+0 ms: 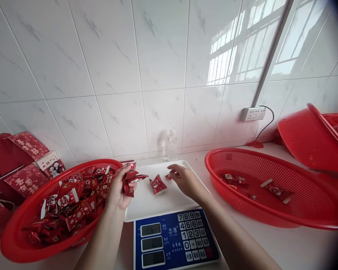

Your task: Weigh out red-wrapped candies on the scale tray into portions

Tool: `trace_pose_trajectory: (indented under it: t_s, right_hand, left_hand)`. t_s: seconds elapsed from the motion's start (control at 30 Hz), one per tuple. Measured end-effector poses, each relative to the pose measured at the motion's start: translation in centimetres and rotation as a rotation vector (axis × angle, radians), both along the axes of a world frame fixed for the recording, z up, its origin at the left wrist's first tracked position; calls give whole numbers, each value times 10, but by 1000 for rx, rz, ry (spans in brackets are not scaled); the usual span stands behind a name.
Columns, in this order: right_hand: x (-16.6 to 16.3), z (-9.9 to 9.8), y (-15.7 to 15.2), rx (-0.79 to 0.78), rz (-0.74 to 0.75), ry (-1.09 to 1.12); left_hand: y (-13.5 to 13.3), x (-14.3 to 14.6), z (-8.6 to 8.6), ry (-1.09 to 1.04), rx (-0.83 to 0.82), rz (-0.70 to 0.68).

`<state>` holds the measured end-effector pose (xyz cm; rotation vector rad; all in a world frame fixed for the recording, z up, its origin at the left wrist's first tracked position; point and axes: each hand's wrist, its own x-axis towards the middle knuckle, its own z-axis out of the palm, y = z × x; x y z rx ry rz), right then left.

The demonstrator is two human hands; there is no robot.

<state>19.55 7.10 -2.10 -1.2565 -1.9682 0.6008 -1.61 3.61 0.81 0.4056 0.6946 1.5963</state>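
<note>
My left hand [118,189] is closed round several red candy packets [131,178], held over the left edge of the white scale tray [146,204]. My right hand [184,179] rests on the tray, its fingertips pinching a small red candy [168,176]. One red packet [157,185] lies loose on the tray between my hands. The scale's blue panel [174,238] with keypad and displays faces me.
A red basket [22,228] full of red candy packets sits at the left. A larger red basket [307,217] at the right holds a few packets. Red boxes [25,176] stand far left. A clear bottle [172,145], a wall socket [252,113] and more red baskets [307,138] are behind.
</note>
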Motion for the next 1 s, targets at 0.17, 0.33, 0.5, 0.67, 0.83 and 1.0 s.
trace_pose_trajectory:
  t_s: [0.17,0.33,0.5,0.67,0.83,1.0]
  right_hand:
    - [-1,4,-8,198,234,-190]
    - [-10,1,-15,74,387,-423]
    - [-6,-3,-10,-57,238,-498]
    - [6,-3,-3,-49,178,-541]
    - [3,8,-15,102,199,-321]
    - [-15,15,-33,70,499,41]
  left_hand:
    - [-3,9,2,10,-38,10]
    - [-8,16,5,49,-2,26]
    - [-12,16,4,93,8,34]
    - [-10,18,0,122,-12,45]
    - [-10,28,-6,157,-19,47]
    - [-10,36,-12,183,-45,-5]
